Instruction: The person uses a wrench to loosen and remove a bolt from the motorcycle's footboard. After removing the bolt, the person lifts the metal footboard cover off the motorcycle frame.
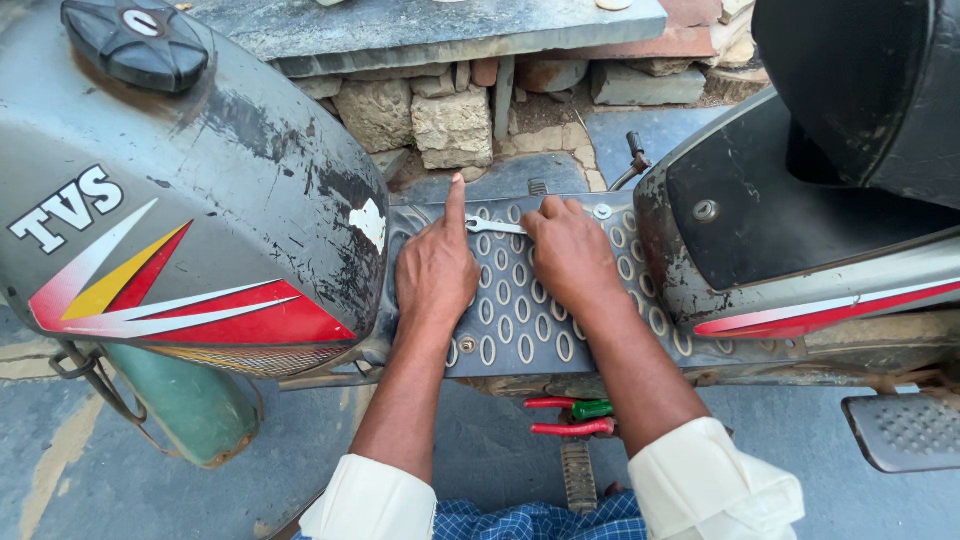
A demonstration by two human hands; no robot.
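Grey studded footboard carries a small spanner

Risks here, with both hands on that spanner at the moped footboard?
1. The spanner is held only by fingertips of the right hand; it may slip off.
2. The left hand has its index finger by the spanner's end, so a slip could pinch it.
3. Red-handled pliers and a green-handled tool lie below the footboard, easy to kick.

small silver spanner, flat on grey perforated footboard
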